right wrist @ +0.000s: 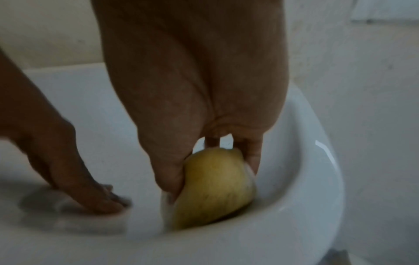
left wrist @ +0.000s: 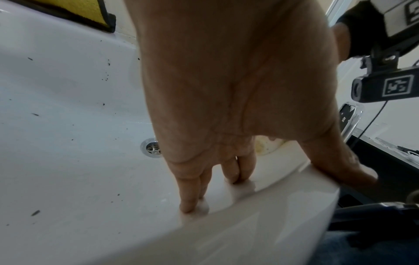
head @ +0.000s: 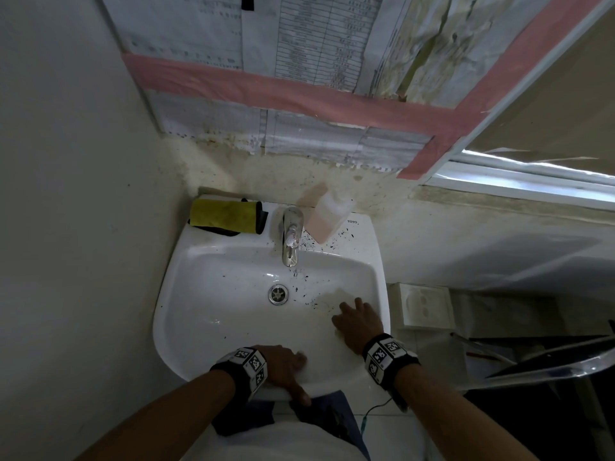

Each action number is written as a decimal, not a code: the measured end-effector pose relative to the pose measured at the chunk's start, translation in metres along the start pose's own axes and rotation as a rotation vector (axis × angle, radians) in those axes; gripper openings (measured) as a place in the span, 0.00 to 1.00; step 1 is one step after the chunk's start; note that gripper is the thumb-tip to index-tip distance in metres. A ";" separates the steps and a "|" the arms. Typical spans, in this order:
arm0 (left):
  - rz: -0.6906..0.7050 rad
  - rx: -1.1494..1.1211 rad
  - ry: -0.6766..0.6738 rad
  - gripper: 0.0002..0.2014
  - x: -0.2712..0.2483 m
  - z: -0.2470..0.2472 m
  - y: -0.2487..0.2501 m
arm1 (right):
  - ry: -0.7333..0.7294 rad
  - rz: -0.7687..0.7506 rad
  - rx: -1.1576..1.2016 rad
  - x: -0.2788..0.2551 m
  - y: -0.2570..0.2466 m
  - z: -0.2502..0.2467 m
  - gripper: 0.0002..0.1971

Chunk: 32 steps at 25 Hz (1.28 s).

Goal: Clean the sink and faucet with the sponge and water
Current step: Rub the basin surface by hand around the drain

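Yellow sponge sits bunched in the right hand, thumb on one side and fingers curled over the far side, pressed against the right inner wall of the sink. Its long axis runs roughly down the slope of the wall, toward the basin floor. Left hand holds nothing: fingers straight, tips planted on the near inner wall, thumb hooked over the front rim; it reads as a brace only.

Dark specks remain scattered around the drain, on the back ledge and around the base of the faucet. All of this lies away from the person and leftward of the sponge, so the right hand is the nearer one to sweep there. No water is visibly running.

Yellow cloth lies folded on the back-left ledge; pale bottle stands just right of the faucet.
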<state>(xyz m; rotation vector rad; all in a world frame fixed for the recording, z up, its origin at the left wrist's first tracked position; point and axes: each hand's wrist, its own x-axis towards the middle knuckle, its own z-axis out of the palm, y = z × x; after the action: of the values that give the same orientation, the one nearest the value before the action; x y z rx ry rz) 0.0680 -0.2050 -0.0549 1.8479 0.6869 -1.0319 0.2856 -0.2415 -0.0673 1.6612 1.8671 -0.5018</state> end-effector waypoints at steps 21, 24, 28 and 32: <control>-0.008 -0.052 0.037 0.54 0.005 0.005 -0.006 | -0.227 -0.002 0.000 0.007 0.009 -0.023 0.14; -0.003 -0.056 0.046 0.54 0.006 0.005 -0.007 | -0.025 0.027 -0.100 0.006 0.010 -0.021 0.15; -0.011 -0.065 0.061 0.53 0.007 0.007 -0.007 | -0.217 -0.042 0.064 0.005 0.018 -0.015 0.13; -0.016 -0.076 0.067 0.54 0.007 0.006 -0.007 | -0.022 -0.023 -0.019 0.007 0.023 -0.014 0.11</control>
<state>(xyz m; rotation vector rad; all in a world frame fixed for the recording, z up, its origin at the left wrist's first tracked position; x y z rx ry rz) 0.0638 -0.2064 -0.0659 1.8201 0.7710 -0.9446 0.3056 -0.2238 -0.0585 1.6175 1.8717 -0.5084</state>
